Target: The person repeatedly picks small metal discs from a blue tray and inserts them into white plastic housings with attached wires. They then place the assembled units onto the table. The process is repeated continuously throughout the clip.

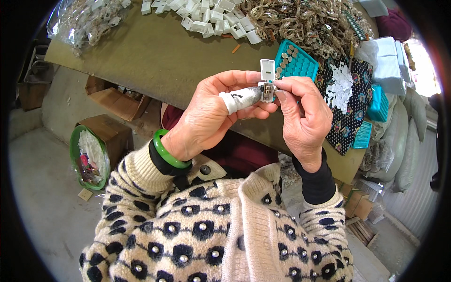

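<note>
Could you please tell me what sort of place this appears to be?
Probably a small hand-assembly workshop: a heap of white plastic cases, a tangled pile of brownish strands and a turquoise tray with round metallic pieces share one worktable.

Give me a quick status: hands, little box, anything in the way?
Left hand holding small box, lid up. Right hand at box's edge. Nothing obviously blocking; turquoise tray beyond.

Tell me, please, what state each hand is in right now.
Left hand: closed, holding a small white open-lidded plastic case.
Right hand: pinched closed at the case's right side; whether it holds anything cannot be told.
</note>
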